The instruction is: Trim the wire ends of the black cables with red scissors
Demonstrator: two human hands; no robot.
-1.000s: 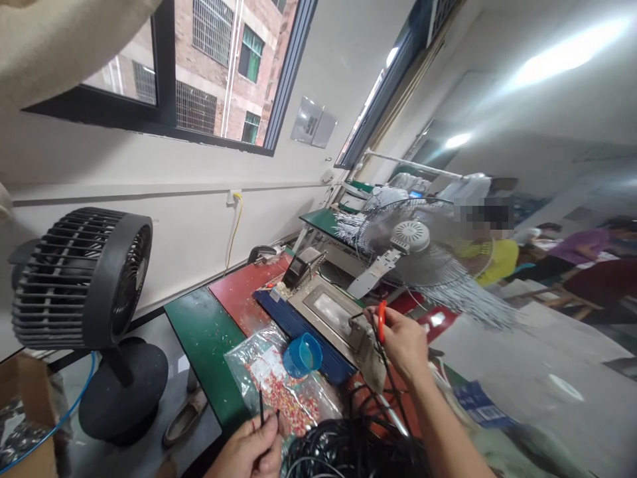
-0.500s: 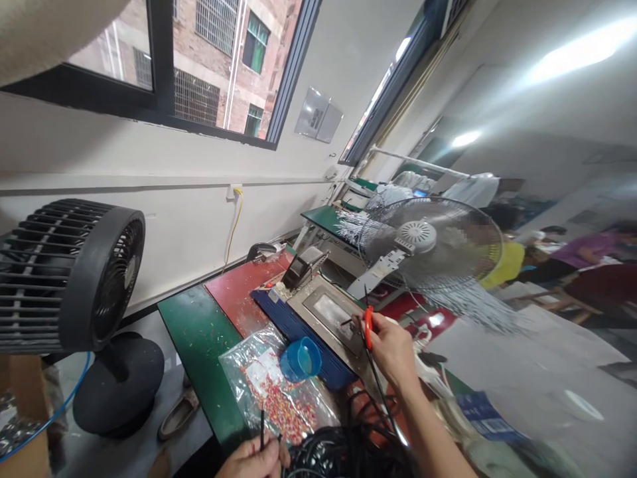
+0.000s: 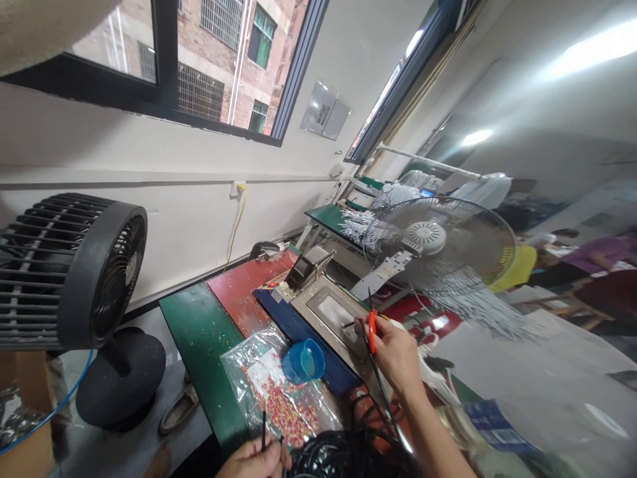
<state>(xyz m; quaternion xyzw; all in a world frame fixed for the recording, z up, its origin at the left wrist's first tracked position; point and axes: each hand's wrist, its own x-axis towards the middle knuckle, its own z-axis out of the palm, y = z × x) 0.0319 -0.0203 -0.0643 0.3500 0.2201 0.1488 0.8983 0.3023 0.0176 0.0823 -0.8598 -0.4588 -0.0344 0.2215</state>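
Note:
Low in the view, my left hand (image 3: pixel 256 459) is closed on a thin black cable (image 3: pixel 263 428), whose short end stands up from the fingers. My right hand (image 3: pixel 398 355) is closed around a tool with an orange handle (image 3: pixel 372 330); its kind is not clear. A dark thin tip rises above that handle. A black cable runs down from my right hand toward a tangled bundle of black cables (image 3: pixel 328 457) between my forearms. Another short black end pokes out left of my right fingers, over a flat beige-topped device (image 3: pixel 318 285).
A blue cup (image 3: pixel 302 362) stands on a clear plastic bag (image 3: pixel 233 358) with many small red and yellow pieces. The green table (image 3: pixel 192 325) carries a red board (image 3: pixel 229 289). A black fan (image 3: pixel 99 272) is at left, a large caged fan (image 3: pixel 425 236) beyond my right hand.
The view has shifted slightly, so the scene sits a little farther right. Both hands keep their holds and nearly the same pose.

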